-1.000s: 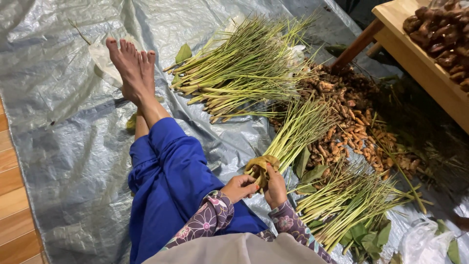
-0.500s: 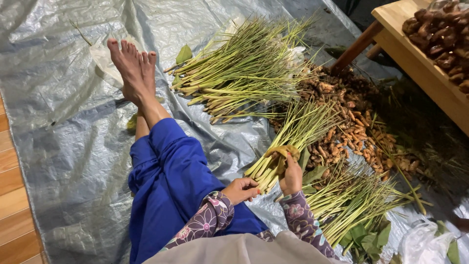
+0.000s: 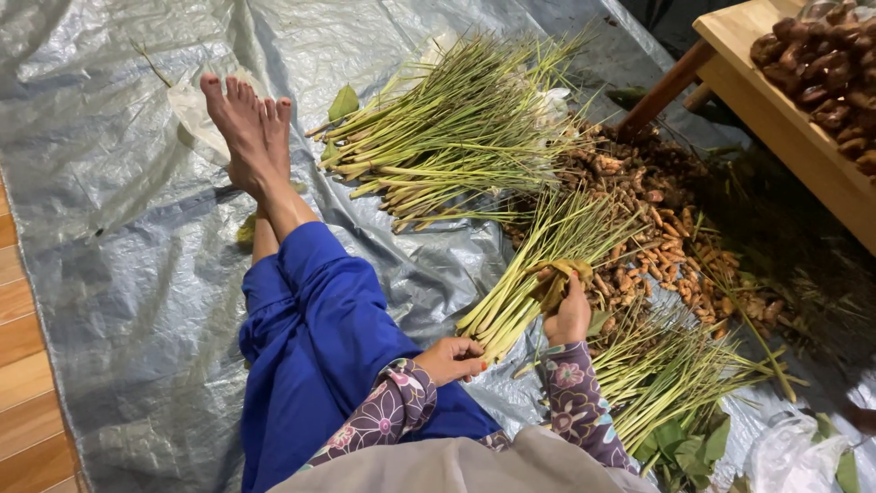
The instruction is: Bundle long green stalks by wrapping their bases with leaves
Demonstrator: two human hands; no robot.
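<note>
Lemongrass bundle (image 3: 538, 274) gripped mid-length by right hand (image 3: 568, 315), butt ends pinched in left hand (image 3: 452, 358) (over tarp's (image 3: 119, 274) right edge).

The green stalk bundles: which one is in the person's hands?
The middle bundle, held by the left hand and right hand. The large pile and lower-right pile lie untouched.

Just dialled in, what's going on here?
A person sits on a grey tarp, legs stretched out. Their right hand grips a band around a bundle of green stalks; the left hand rests at its cut ends. A bigger stalk pile and orange-brown roots lie beyond.
</note>
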